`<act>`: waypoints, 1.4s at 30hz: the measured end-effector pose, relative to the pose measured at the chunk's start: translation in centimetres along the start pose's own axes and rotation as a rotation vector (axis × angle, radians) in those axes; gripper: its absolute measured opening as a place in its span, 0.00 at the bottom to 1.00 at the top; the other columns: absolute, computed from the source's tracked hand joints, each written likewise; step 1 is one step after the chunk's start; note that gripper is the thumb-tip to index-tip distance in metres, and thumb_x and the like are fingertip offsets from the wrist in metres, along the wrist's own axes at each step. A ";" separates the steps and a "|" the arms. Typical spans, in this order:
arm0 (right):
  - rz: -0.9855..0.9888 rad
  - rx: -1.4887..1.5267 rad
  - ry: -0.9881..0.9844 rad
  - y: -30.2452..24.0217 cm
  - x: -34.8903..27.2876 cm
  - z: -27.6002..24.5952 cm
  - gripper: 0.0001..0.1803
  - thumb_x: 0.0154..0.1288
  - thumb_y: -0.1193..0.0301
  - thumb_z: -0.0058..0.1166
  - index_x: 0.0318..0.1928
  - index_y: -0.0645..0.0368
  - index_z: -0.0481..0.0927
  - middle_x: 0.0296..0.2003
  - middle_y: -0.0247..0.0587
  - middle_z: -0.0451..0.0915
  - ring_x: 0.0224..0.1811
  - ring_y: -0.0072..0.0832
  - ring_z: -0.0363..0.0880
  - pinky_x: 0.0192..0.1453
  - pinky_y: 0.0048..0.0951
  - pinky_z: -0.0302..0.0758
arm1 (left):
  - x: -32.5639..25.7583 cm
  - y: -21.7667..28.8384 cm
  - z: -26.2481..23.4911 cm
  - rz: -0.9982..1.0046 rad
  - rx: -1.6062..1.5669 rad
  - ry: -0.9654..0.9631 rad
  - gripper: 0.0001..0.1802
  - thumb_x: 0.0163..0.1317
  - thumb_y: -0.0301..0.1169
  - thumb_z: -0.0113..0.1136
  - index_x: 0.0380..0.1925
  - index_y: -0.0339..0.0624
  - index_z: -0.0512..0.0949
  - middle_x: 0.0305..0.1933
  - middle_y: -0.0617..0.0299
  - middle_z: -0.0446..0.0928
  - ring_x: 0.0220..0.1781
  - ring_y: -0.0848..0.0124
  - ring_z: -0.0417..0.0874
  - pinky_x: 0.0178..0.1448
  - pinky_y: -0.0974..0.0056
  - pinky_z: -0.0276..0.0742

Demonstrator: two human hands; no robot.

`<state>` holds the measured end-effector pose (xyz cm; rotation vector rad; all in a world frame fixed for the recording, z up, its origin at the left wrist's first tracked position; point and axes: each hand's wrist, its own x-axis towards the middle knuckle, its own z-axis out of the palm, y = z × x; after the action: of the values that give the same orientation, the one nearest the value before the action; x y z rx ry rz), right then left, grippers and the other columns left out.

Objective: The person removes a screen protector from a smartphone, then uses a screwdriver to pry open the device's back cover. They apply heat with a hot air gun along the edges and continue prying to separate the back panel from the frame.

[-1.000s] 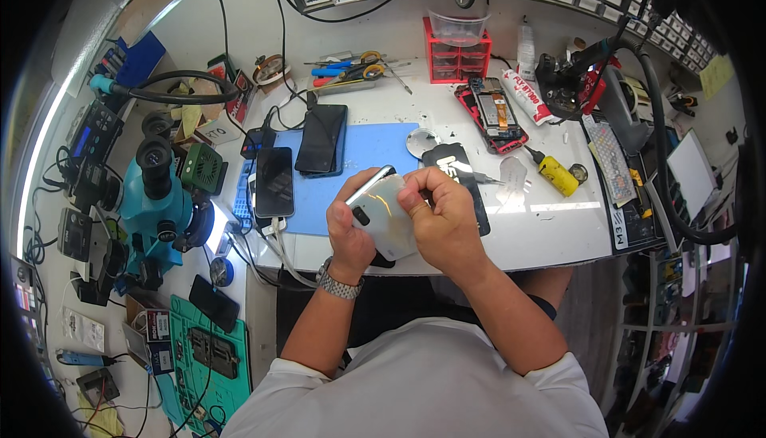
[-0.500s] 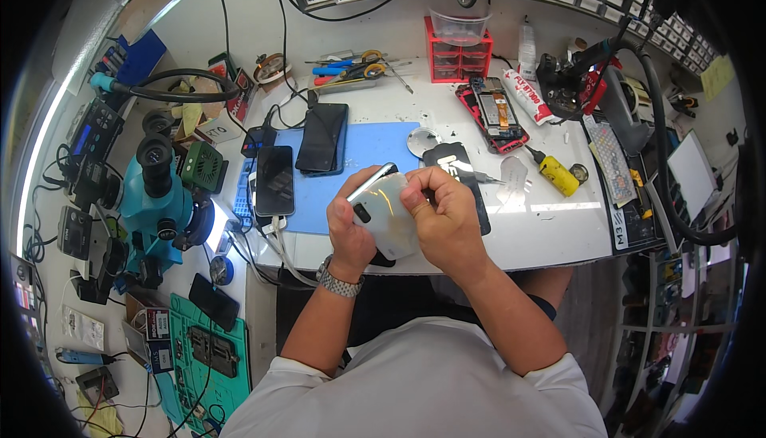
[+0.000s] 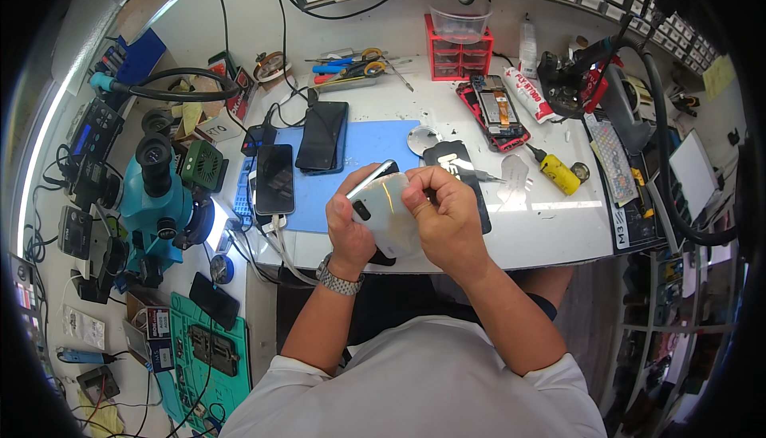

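Observation:
Over the desk's front edge I hold a phone (image 3: 385, 168) with a silvery edge, and a cloudy see-through phone case (image 3: 391, 226) with a dark camera cutout lies over its back. My left hand (image 3: 349, 229), with a metal watch on its wrist, is closed around the phone's left side. At the upper right, my right hand (image 3: 444, 213) pinches the case's edge between thumb and curled fingers. How far the case is apart from the phone is hard to make out. Part of a dark object shows below the case.
Two dark phones (image 3: 322, 136) (image 3: 274, 179) lie on or beside the blue mat (image 3: 383, 139). An opened red phone (image 3: 496, 115) and a yellow bottle (image 3: 558, 175) are to the right. The teal microscope (image 3: 155, 199) stands at left; a red drawer unit (image 3: 460, 59) is at the back.

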<state>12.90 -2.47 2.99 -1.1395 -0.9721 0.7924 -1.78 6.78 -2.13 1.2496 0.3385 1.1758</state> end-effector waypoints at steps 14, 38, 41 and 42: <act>-0.115 -0.008 0.018 -0.4 0.4 0.1 0.09 0.75 0.73 0.72 0.48 0.63 0.86 0.41 0.37 0.87 0.43 0.24 0.82 0.53 0.30 0.81 | -0.2 0.6 0.0 -0.077 -0.007 -0.011 0.55 0.73 0.78 0.52 0.70 0.32 0.80 0.61 0.47 0.88 0.60 0.60 0.91 0.66 0.54 0.87; 0.061 -0.060 0.039 -2.4 0.8 0.3 0.05 0.74 0.75 0.69 0.42 0.65 0.88 0.32 0.34 0.86 0.35 0.19 0.77 0.43 0.27 0.76 | 0.2 0.6 0.1 -0.011 0.166 0.016 0.55 0.79 0.76 0.43 0.63 0.27 0.85 0.55 0.52 0.90 0.55 0.65 0.90 0.59 0.60 0.85; 0.041 -0.029 0.036 -2.1 0.8 0.5 0.05 0.74 0.76 0.68 0.42 0.66 0.87 0.33 0.35 0.86 0.37 0.20 0.77 0.44 0.28 0.77 | 0.2 0.8 0.3 -0.024 0.154 0.025 0.55 0.79 0.76 0.43 0.63 0.26 0.85 0.54 0.53 0.89 0.54 0.66 0.89 0.58 0.61 0.84; 0.040 -0.027 0.033 -2.2 0.8 0.5 0.04 0.74 0.76 0.68 0.42 0.66 0.87 0.33 0.35 0.86 0.37 0.20 0.77 0.44 0.28 0.77 | 0.2 0.8 0.3 -0.030 0.144 0.029 0.55 0.79 0.76 0.43 0.63 0.25 0.85 0.54 0.54 0.89 0.53 0.66 0.89 0.57 0.61 0.84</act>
<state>12.79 -2.15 5.30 -1.1954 -0.9376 0.7916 -1.85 6.67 -1.23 1.3485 0.4682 1.1611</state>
